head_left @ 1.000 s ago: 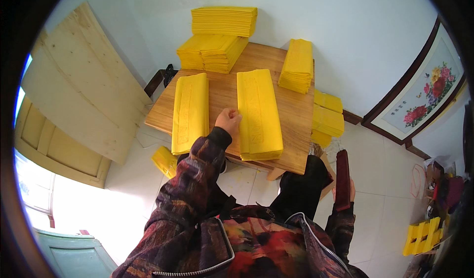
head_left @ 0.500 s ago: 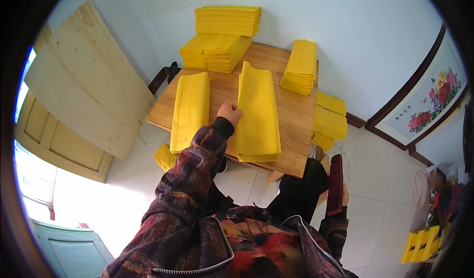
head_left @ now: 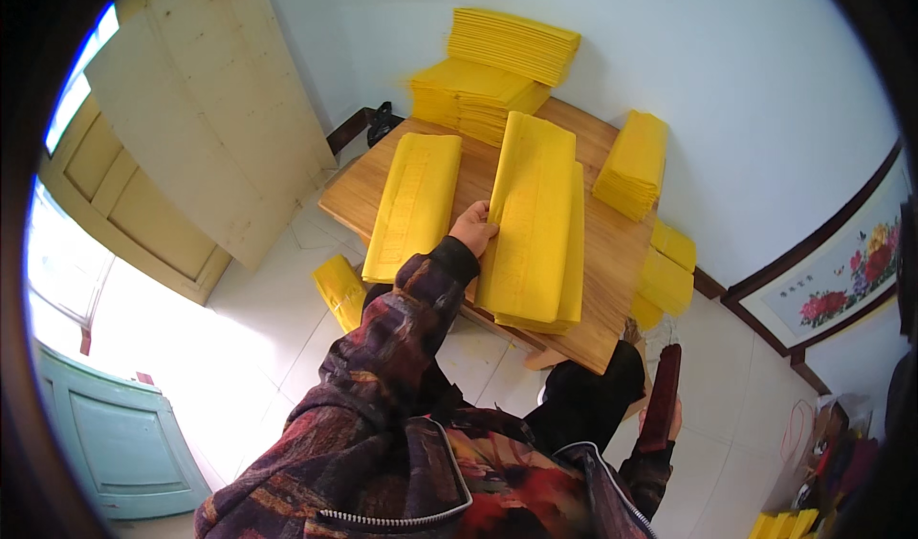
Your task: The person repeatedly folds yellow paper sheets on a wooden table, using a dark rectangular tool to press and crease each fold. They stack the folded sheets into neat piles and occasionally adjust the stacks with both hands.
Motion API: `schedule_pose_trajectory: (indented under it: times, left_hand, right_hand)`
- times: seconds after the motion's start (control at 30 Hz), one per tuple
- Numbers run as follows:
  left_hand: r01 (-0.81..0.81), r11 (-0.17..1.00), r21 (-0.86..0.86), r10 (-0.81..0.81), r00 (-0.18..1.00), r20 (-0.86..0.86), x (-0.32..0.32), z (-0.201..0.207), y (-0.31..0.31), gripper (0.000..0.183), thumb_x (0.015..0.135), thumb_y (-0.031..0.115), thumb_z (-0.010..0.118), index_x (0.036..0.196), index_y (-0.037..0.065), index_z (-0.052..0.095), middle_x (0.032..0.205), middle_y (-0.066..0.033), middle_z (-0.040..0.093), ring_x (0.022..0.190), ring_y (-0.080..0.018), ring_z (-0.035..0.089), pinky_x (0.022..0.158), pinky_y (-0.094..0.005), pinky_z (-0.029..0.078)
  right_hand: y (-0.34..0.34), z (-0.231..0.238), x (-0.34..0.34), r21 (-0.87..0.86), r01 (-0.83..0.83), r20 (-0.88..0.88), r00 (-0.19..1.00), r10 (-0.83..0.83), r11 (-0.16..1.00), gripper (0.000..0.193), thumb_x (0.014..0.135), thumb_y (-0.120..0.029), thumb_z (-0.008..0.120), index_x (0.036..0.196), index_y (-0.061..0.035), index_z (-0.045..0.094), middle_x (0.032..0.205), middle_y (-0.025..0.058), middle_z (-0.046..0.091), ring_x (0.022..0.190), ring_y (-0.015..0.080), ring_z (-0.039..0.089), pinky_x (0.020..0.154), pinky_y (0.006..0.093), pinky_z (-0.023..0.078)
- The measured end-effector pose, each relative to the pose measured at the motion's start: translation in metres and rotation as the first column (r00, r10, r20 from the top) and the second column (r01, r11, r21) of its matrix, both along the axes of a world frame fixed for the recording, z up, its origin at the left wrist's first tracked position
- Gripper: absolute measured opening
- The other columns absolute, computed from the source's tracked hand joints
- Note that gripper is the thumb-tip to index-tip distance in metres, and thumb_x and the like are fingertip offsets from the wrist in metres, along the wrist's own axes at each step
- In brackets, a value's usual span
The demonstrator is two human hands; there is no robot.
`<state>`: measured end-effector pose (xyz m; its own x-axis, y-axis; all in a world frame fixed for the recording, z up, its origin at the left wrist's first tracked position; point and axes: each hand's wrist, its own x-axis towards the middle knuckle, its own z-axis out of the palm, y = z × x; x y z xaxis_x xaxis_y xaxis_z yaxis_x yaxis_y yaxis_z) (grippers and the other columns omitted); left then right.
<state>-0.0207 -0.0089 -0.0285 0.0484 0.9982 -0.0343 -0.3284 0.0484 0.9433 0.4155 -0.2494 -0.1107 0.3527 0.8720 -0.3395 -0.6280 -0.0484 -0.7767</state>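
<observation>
The left hand (head_left: 474, 230) rests on the left edge of the long yellow paper stack (head_left: 532, 223) — its fingers (head_left: 485, 234) curl onto the top sheets, gripping them. The stack lies mid-counter (head_left: 612, 252), beside another yellow stack (head_left: 413, 204). The right hand (head_left: 660, 415) hangs below the counter — I cannot tell its grip.

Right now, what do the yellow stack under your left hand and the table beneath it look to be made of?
The yellow stack looks like thin paper, matte: many fine sheet edges, and the top sheets bow up where the left hand lifts their edge. The table looks like solid wood with a light varnish: visible grain, plank lines and a faint sheen. I cannot confirm either by touch.
</observation>
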Motion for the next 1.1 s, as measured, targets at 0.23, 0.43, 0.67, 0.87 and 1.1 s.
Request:
schedule_pose_trajectory:
  times: [0.23, 0.43, 0.67, 0.87, 1.1]
  left_hand:
    - [-0.074, 0.996, -0.042, 0.066, 0.984, -0.167, -0.132, 0.029, -0.018, 0.049, 0.080, -0.006, 0.042, 0.127, 0.006, 0.038, 0.105, -0.0138, 0.060, 0.084, -0.0206, 0.063, 0.070, -0.0300, 0.053]
    - [-0.102, 0.987, -0.125, 0.076, 0.977, -0.200, -0.194, 0.007, -0.011, 0.041, 0.080, -0.007, 0.040, 0.119, 0.004, 0.046, 0.101, -0.0118, 0.061, 0.083, -0.0194, 0.063, 0.070, -0.0299, 0.053]
    - [-0.124, 0.986, -0.110, 0.081, 0.940, -0.333, -0.205, -0.025, 0.004, 0.035, 0.080, -0.004, 0.047, 0.114, 0.001, 0.051, 0.094, -0.0099, 0.062, 0.080, -0.0195, 0.061, 0.073, -0.0287, 0.049]
    - [-0.051, 0.990, 0.129, 0.134, 0.612, -0.780, -0.212, -0.020, 0.011, 0.043, 0.077, 0.000, 0.053, 0.120, 0.003, 0.051, 0.096, -0.0111, 0.063, 0.076, -0.0198, 0.061, 0.071, -0.0301, 0.049]
    - [-0.276, 0.873, 0.402, 0.487, 0.531, -0.693, -0.182, 0.016, -0.016, 0.045, 0.080, 0.007, 0.056, 0.124, 0.005, 0.048, 0.111, -0.0129, 0.055, 0.083, -0.0209, 0.057, 0.072, -0.0301, 0.046]
  right_hand:
    - [0.007, 0.014, -0.005, -0.073, 0.068, 0.069, 0.996, -0.063, 0.995, 0.030, 0.091, -0.038, 0.041, 0.092, -0.0107, 0.053, 0.059, 0.0026, 0.051, 0.039, 0.0151, 0.047, 0.033, 0.0278, 0.041]
    - [0.021, 0.013, -0.007, -0.039, -0.033, 0.351, 0.935, 0.044, 0.999, 0.030, 0.092, -0.036, 0.039, 0.096, -0.0101, 0.054, 0.066, 0.0032, 0.053, 0.046, 0.0155, 0.051, 0.038, 0.0277, 0.044]
    - [0.034, 0.056, -0.027, -0.038, -0.188, 0.584, 0.793, 0.174, 0.982, 0.032, 0.094, -0.031, 0.039, 0.103, -0.0049, 0.054, 0.080, 0.0037, 0.056, 0.065, 0.0127, 0.055, 0.056, 0.0263, 0.046]
    - [0.065, 0.115, -0.069, 0.026, -0.220, 0.521, 0.836, 0.175, 0.975, 0.040, 0.094, -0.031, 0.037, 0.115, 0.0001, 0.052, 0.095, 0.0059, 0.059, 0.080, 0.0125, 0.055, 0.069, 0.0246, 0.045]
    - [0.160, 0.176, -0.163, 0.143, -0.422, 0.763, 0.623, 0.171, 0.895, 0.038, 0.090, -0.015, 0.046, 0.123, 0.0048, 0.046, 0.112, 0.0056, 0.055, 0.100, 0.0122, 0.050, 0.088, 0.0254, 0.039]
